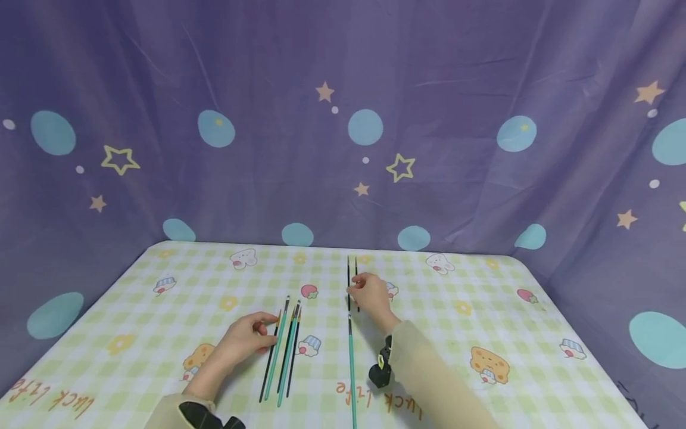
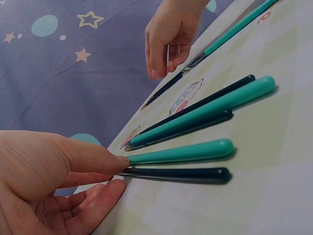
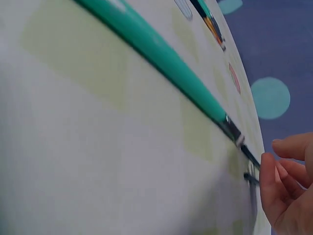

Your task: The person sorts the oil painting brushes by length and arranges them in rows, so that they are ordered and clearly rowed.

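My left hand (image 1: 243,338) is at the left side of a loose group of paintbrushes with black and teal handles. Its fingertips touch or nearly touch the outermost black paintbrush (image 2: 181,175), beside a teal paintbrush (image 2: 195,151); the contact is partly hidden. My right hand (image 1: 372,295) reaches over two slim black paintbrushes at the back middle, one on the left (image 1: 348,271) and one on the right (image 1: 356,268). Thumb and fingertips stand apart there, with no brush visible between them. A long teal paintbrush (image 1: 352,369) lies in line in front of the left one.
A table with a green checked, cartoon-printed cloth (image 1: 177,316) carries everything. Behind it hangs a purple curtain (image 1: 268,179) with stars and blue dots. More teal and black paintbrushes (image 1: 289,351) lie nearly parallel between my hands, with bristles toward the back.
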`<state>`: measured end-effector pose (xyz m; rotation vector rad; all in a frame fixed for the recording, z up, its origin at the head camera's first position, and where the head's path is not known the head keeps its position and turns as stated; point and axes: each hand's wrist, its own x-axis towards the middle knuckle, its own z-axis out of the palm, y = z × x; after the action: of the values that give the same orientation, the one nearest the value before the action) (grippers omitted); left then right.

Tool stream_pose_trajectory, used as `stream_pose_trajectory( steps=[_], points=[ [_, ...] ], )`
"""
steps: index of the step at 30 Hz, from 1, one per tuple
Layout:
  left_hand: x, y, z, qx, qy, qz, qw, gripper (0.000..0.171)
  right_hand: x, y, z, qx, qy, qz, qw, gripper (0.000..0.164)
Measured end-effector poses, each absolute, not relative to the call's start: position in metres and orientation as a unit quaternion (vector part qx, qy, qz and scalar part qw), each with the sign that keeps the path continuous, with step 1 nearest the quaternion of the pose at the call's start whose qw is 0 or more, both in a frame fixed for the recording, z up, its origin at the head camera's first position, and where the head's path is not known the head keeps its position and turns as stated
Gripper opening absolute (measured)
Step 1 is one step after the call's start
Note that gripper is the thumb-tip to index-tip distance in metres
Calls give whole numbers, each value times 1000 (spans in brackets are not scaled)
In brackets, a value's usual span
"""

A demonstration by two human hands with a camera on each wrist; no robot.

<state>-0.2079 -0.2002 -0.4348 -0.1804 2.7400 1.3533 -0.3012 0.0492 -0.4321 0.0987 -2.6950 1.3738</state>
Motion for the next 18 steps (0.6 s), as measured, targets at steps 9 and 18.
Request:
stream_pose_trajectory(
  steps=[9, 18],
  points=[
    [-208, -202, -438, -54, 894, 443, 38, 43, -281, 30, -431, 76, -868, 491, 26, 28],
    [-209, -202, -439, -56, 892, 446, 40, 43, -262, 12, -426, 85, -863, 498, -19, 31]
  ],
)
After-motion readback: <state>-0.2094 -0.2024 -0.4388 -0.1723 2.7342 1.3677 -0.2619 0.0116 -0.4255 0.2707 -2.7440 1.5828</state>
